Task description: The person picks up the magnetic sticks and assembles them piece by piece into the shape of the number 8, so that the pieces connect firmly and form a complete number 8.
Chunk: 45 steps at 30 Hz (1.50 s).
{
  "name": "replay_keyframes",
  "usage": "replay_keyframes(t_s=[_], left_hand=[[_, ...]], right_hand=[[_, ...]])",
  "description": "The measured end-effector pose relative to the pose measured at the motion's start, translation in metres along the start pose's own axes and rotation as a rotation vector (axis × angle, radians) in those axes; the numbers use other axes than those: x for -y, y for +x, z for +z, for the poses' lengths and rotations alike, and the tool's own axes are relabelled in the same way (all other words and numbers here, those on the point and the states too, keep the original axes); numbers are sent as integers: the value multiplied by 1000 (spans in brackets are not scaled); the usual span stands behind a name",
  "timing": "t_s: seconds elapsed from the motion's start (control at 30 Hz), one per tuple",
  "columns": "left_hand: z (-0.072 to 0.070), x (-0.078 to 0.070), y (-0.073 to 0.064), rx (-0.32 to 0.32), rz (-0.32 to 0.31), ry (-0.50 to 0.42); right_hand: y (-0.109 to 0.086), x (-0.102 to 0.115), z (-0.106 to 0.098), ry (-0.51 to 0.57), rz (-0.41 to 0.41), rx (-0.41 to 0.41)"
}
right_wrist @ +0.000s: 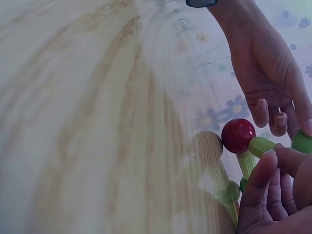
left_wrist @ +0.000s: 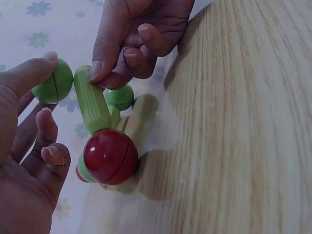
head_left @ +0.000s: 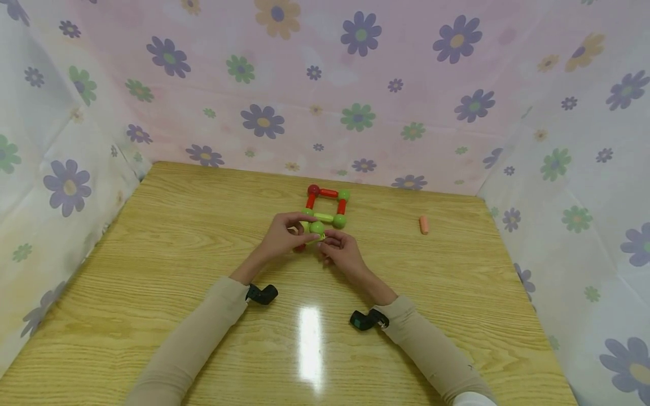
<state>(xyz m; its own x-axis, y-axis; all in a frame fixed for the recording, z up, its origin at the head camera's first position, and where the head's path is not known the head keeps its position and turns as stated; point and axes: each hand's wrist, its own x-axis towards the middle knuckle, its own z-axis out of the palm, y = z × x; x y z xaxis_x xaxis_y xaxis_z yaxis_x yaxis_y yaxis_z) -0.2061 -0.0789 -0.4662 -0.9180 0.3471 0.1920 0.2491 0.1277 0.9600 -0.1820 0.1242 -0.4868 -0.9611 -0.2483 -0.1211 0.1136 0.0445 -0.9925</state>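
Observation:
My left hand (head_left: 281, 234) pinches a green ball (left_wrist: 53, 83) between thumb and fingers. Opposite it, my right hand (head_left: 347, 258) holds a ribbed yellow-green rod (left_wrist: 92, 100) between thumb and finger. One end of that rod meets a red ball (left_wrist: 111, 157); its other end is right beside the green ball, and I cannot tell whether they touch. Another yellow-green rod (right_wrist: 246, 165) runs from the red ball toward a square of rods and balls lying flat just beyond my hands. Its sides include red rods (head_left: 329, 193) and a yellow-green rod (head_left: 323, 217), with balls at the corners.
A loose orange rod (head_left: 424, 225) lies on the wooden table (head_left: 457, 282) to the right. Flower-printed cloth (head_left: 315, 101) stands behind the table and along both sides. Black wrist cameras (head_left: 261, 294) stick out from the sleeves.

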Motion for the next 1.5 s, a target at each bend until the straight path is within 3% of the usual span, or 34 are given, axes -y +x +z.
replay_keyframes(t_s=[0.5, 1.27, 1.5], left_hand=[[10, -7, 10, 72, 34, 36], [18, -5, 9, 87, 54, 85], [20, -2, 10, 90, 71, 93]], right_hand=[[2, -4, -2, 14, -32, 24], [0, -5, -4, 0, -38, 40], [-7, -5, -17, -34, -19, 51]])
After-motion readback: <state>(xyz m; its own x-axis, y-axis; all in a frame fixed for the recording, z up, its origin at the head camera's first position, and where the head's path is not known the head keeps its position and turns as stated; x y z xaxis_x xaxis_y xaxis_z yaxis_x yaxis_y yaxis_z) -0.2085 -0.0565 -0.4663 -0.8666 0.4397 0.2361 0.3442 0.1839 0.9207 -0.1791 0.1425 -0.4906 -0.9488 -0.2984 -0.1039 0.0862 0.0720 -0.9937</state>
